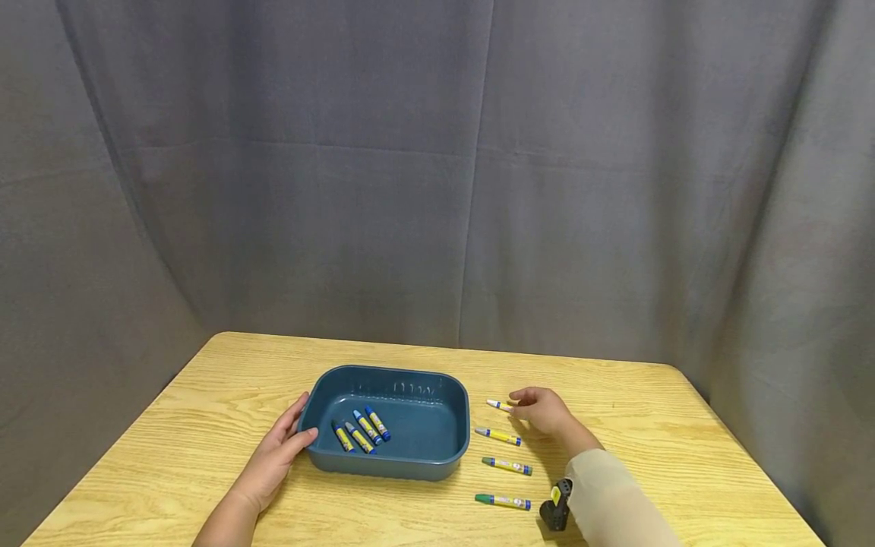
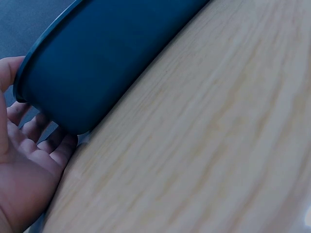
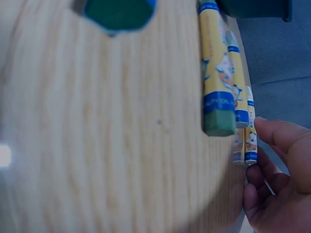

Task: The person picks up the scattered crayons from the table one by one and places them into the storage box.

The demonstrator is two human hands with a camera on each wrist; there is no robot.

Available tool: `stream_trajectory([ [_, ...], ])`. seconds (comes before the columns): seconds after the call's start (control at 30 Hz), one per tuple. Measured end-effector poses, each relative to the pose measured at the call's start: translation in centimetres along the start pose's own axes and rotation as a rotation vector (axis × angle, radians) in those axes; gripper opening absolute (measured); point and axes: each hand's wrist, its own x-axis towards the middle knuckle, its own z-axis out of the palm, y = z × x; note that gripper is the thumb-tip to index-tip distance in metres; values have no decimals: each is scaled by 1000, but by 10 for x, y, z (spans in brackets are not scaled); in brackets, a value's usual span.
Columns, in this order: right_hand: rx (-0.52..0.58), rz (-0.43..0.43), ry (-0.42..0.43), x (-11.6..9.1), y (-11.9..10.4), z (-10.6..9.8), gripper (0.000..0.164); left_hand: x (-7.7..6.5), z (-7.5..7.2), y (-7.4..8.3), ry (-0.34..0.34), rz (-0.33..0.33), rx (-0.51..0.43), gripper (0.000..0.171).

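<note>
A dark blue plastic basin [image 1: 386,469] stands on the table. My left hand [image 1: 276,450] grips its left end, thumb over the rim and fingers against the outside wall, as the left wrist view [image 2: 34,165] also shows. Several crayons [image 1: 365,427] in yellow wrappers lie inside at the left. Right of the basin, my right hand [image 1: 543,410] pinches the blue-banded end of a white crayon [image 1: 497,405] between thumb and fingers, close above the table. Towards me lie a grey crayon [image 1: 499,436], an olive green crayon [image 1: 507,466] and a dark green crayon [image 1: 503,501], tips pointing left.
The wooden table [image 1: 383,520] has rounded far corners. A grey curtain [image 1: 437,190] hangs behind it and at both sides. A black device [image 1: 557,505] is worn on the right wrist, beside the pale sleeve [image 1: 615,501].
</note>
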Motion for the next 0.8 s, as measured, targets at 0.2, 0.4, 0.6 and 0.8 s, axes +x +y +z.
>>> stream_trajectory([
  [0.2,-54,5,-6,-2,-2,4,29,1,0,-1,-4,-17,-7,70],
  [0.4,-95,9,-7,0,-1,6,22,1,1,-2,-2,-17,-7,71],
  [0.6,-78,5,7,0,-1,5,22,1,1,-1,-8,-4,-12,71],
  [0.8,27,-12,11,-1,-15,-1,25,1,0,0,-4,-16,-5,71],
])
